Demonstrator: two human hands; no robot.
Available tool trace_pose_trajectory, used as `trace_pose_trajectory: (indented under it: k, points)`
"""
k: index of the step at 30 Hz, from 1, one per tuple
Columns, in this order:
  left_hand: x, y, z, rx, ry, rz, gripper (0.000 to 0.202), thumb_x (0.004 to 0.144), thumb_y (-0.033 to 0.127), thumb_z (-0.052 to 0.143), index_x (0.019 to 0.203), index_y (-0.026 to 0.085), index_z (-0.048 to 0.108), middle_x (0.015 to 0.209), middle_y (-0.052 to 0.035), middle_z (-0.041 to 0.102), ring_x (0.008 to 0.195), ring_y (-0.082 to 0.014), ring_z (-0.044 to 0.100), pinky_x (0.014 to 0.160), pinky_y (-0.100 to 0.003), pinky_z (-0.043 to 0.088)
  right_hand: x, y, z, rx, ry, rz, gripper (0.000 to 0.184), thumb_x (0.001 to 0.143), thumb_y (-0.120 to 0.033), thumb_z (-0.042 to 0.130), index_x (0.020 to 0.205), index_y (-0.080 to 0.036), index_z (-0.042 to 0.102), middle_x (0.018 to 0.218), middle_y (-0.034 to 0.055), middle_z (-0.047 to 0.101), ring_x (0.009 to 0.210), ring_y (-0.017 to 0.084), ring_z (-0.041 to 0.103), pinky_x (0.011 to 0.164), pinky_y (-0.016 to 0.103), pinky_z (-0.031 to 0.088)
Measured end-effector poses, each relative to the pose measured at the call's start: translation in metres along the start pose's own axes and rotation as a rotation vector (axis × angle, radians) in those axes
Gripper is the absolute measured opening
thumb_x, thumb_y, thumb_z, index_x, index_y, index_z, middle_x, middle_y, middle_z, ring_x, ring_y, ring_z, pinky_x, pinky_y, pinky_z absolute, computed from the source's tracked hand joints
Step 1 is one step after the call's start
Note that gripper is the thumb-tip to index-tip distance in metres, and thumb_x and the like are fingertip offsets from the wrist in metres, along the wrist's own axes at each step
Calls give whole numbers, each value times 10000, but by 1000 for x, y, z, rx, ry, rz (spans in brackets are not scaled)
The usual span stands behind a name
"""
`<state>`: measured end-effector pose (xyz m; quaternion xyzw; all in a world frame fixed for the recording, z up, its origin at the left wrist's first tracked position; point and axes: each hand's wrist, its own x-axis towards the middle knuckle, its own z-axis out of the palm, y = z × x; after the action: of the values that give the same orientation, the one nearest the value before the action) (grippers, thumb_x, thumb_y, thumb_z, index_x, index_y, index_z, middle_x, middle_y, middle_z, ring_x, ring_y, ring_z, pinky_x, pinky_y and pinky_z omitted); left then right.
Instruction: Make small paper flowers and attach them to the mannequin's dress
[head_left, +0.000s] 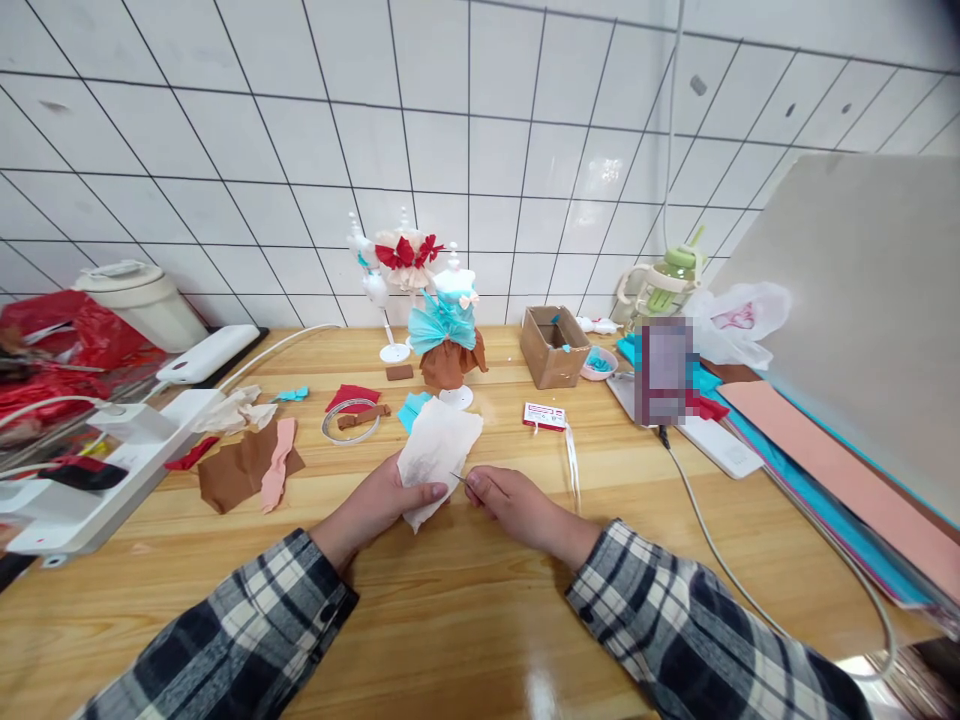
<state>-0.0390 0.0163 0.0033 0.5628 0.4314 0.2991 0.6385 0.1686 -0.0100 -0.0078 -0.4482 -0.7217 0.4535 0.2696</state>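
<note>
My left hand (384, 508) is closed on a cream-white piece of crinkled paper (441, 445), the thumb lying across its lower part. My right hand (510, 500) pinches a thin, dark, pointed tool (459, 478), whose tip meets the paper's right edge. Most of that tool is hidden by the fingers, so its kind is unclear. Just beyond the paper stands a miniature dress form (454, 282) wearing a turquoise bow (444, 325) and a brown skirt (450, 362). Behind it are more small dress forms, one with red bows (405, 252).
Left of my hands lie a tape roll (330, 432), brown paper (232, 475) and a power strip (112, 490). A cardboard box (556, 350), a red-and-white card (544, 416), a cabled device (664, 372) and coloured paper sheets (825, 440) are on the right.
</note>
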Motion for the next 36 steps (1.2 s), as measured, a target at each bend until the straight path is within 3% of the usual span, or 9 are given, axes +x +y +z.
trace_pose_trajectory:
  k: [6,11,23,36]
  points:
    - [-3,0,1,-91,7,-17,460,661,445,756,967,157,569,767,-24,656,657,-169,563,600,-261,433,0,-1,0,-46,11,2,408,976,-441,275,717,-205,485,637,-22,485,618,129,441,619,263,344]
    - [-4,5,4,-32,50,-14,496,625,392,792,992,159,554,743,-1,625,633,-145,523,569,-239,406,-2,-2,-1,-12,3,10,427,979,-445,264,751,-200,530,665,-16,517,637,126,463,636,257,365]
    - [-2,4,7,0,-14,17,529,653,391,775,1043,140,523,798,-15,619,665,-136,523,575,-222,422,-1,-5,0,-14,-3,30,392,972,-431,290,734,-200,500,654,-21,489,617,119,430,614,245,346]
    - [-2,3,5,90,1,43,529,678,442,743,1045,137,513,823,-21,612,692,-147,522,599,-245,434,-1,-2,5,-52,51,20,389,981,-402,277,734,-198,498,664,-20,522,622,119,457,617,241,346]
